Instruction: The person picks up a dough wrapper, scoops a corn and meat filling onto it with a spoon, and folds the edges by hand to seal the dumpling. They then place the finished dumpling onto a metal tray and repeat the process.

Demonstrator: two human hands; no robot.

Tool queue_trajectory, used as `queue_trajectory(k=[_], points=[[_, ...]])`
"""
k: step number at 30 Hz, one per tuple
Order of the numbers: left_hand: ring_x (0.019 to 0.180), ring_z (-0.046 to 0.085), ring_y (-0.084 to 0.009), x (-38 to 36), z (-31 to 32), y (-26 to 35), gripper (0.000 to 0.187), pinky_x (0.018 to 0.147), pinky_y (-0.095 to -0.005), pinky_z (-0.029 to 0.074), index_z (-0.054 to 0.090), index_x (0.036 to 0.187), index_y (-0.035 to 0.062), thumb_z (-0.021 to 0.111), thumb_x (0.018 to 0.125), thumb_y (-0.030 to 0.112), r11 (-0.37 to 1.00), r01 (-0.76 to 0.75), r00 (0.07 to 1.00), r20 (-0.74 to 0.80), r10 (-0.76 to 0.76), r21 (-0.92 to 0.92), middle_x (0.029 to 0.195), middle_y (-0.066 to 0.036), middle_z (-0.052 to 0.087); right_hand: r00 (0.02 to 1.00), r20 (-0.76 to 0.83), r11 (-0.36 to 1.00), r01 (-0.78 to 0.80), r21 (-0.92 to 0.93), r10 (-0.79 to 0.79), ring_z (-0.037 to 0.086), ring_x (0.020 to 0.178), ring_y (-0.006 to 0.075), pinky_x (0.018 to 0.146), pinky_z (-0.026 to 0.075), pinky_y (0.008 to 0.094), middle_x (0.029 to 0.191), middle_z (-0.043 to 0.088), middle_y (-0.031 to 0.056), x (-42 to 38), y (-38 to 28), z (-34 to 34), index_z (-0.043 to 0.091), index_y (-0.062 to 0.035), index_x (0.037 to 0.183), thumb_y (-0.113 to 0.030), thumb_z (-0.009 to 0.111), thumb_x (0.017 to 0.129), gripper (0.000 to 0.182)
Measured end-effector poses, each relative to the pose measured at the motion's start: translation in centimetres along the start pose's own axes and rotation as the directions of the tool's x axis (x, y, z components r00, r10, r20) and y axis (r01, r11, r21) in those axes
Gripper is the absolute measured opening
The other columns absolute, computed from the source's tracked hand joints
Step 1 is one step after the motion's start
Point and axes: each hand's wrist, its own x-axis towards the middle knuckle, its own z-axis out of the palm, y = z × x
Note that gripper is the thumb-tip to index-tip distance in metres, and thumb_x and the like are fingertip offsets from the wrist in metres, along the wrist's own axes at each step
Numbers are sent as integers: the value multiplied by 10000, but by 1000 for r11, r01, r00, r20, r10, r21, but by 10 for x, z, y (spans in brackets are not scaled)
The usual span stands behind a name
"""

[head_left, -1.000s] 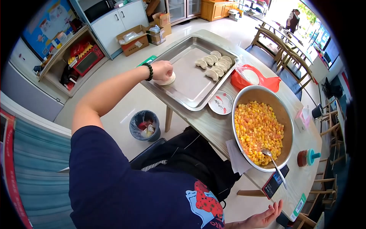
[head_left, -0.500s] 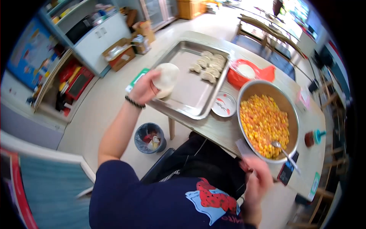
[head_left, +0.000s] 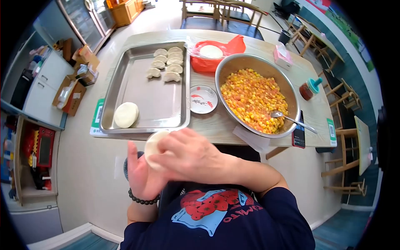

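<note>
A round, pale dumpling wrapper [head_left: 152,146] is held between my two hands, in front of the tray's near edge. My left hand [head_left: 145,178], with a dark beaded bracelet on the wrist, supports it from below and behind, thumb pointing up. Over it lies my right hand [head_left: 192,155], its bent fingers pressed on the wrapper's face. Some fingertips are hidden behind the dough and the right hand. More round wrappers [head_left: 126,115] rest in the near left corner of the metal tray [head_left: 146,130]. Several folded dumplings [head_left: 171,76] sit toward its far right.
To the right, a big steel bowl [head_left: 294,89] holds yellow and pink filling [head_left: 254,100] with a spoon [head_left: 298,122]. A small plate [head_left: 203,99], a red bag [head_left: 203,66] with white dough, a phone [head_left: 298,135], a tissue box [head_left: 283,58] and a teal-lidded jar [head_left: 309,88] share the table.
My left hand has brought a wrapper back from the tray's near left corner. My right hand has moved left from beside the bowl onto that wrapper. The view has turned to the right.
</note>
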Motion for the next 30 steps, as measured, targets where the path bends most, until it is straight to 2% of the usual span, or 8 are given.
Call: queue_trajectory(k=[3,7,9,13,15,17,21,30], points=[[1318,345,-316,5,-10,3,588,1097,-471,265,278,1386,-25,369,972,383,988,-76,996,-36,81,137,1423,-190,342,955,-188,972,-219,86,231,551,978,316,844,452,419,1050,552,135,-23,14,1,577,-55,1080,-243,718,719,431],[1313,338,-389,20,-14,-1,579,1068,-478,312,278,1404,35,344,978,422,955,-103,992,-39,119,278,1405,-237,351,791,-209,761,-611,-219,575,474,1145,384,955,412,423,1272,443,223,-56,71,22,532,27,1181,-247,613,858,430],[1312,306,-448,28,-19,1,678,1063,-544,289,252,1425,45,295,958,535,964,-87,996,28,83,253,1427,-269,297,837,-114,745,-532,-403,536,305,1299,423,1059,299,465,1352,360,264,-67,89,34,549,70,1122,-279,620,850,448],[1296,313,-477,33,-22,6,752,1034,-559,320,277,1421,63,271,921,625,984,-75,994,88,61,162,1430,-256,302,870,-156,831,-494,-256,469,316,1298,421,1077,263,471,1385,344,259,-46,64,22,568,24,1140,-392,548,887,487],[1278,396,-375,31,-15,4,834,1039,-464,348,259,1420,40,187,895,684,981,-65,996,74,52,184,1405,-215,364,871,-229,876,-468,-120,434,320,1299,417,1079,255,474,1393,341,255,-35,42,12,579,-4,1147,-436,513,899,502],[1302,376,-323,34,-9,-2,888,1060,-437,322,242,1425,17,142,878,710,986,-32,999,19,29,163,1414,-191,360,991,-36,972,-133,-192,128,331,1305,401,1073,250,484,1402,345,241,-25,24,14,596,-73,1154,-519,410,919,537],[1313,364,-269,36,1,-8,930,1084,-409,294,239,1421,-6,103,864,726,970,12,998,52,-25,243,1422,-171,354,968,-165,930,-230,-288,188,339,1310,382,1070,239,494,1399,363,228,-24,30,12,598,-118,1168,-568,358,915,569],[1248,446,-238,45,16,-22,504,1054,-390,349,351,1351,-23,306,1009,345,941,38,999,-21,-33,335,1363,-154,435,952,-261,908,-243,-340,157,409,1231,379,1015,298,478,1335,444,222,-59,27,-34,661,-132,1112,-620,339,899,622]])
